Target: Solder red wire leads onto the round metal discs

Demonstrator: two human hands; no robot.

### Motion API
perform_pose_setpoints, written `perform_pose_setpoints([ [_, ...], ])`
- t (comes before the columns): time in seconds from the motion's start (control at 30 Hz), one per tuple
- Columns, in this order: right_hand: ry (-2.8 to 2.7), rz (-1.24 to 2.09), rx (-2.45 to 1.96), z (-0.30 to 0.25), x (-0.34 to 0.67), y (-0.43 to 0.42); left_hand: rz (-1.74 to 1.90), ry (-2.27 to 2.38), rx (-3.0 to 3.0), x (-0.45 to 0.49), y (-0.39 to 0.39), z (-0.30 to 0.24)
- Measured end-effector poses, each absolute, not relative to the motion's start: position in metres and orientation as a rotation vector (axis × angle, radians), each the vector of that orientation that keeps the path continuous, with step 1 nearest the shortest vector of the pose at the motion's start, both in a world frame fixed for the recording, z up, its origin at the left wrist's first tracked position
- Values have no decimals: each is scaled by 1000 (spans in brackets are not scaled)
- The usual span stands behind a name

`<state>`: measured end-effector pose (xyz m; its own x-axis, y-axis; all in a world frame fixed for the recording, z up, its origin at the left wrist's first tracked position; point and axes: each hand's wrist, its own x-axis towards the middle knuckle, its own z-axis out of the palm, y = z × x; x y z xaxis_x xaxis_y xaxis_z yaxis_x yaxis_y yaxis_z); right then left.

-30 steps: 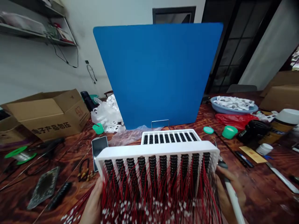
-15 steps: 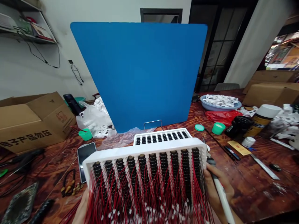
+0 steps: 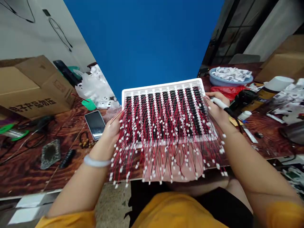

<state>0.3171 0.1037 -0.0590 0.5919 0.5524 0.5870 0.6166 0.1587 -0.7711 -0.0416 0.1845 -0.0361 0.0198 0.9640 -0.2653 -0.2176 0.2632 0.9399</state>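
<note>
A white foam tray (image 3: 163, 85) is held up in front of me, slanted toward me. Rows of small round black parts (image 3: 150, 106) fill it. Red and black wires (image 3: 154, 155) with little white plugs spill from the parts over the tray's near edge. My left hand (image 3: 112, 129) is closed on the tray's left side, with a pale bangle on the wrist. On the opposite side my right hand (image 3: 215, 115) grips the tray. A white-handled soldering iron (image 3: 219, 103) with a dark cord also sits among the right hand's fingers; its tip is hidden.
Behind the tray stands a big blue panel (image 3: 147, 41). A phone (image 3: 95, 124), a cardboard box (image 3: 35, 91) and a bead bracelet (image 3: 85, 141) are at left. At right are a blue basin (image 3: 228, 83) of white pieces, a spray can (image 3: 273, 90) and a steel ruler (image 3: 250, 135).
My view has tipped downward. The tray has gone from steeply raised to a flatter slant, and the second tray behind it no longer shows. Both hands still hold its sides.
</note>
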Motion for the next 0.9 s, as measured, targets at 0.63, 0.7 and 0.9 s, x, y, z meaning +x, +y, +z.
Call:
perform_pose_setpoints([
  [0.63,-1090,138,-1800,-119,361,177,973,1155,801,-10,236,-65],
  [0.7,-1106,136,-1824,-121,362,178,956,1147,817,-10,236,-63],
  [0.9,-1150,146,-1906,-122,360,178,893,1173,871,-7,237,-58],
])
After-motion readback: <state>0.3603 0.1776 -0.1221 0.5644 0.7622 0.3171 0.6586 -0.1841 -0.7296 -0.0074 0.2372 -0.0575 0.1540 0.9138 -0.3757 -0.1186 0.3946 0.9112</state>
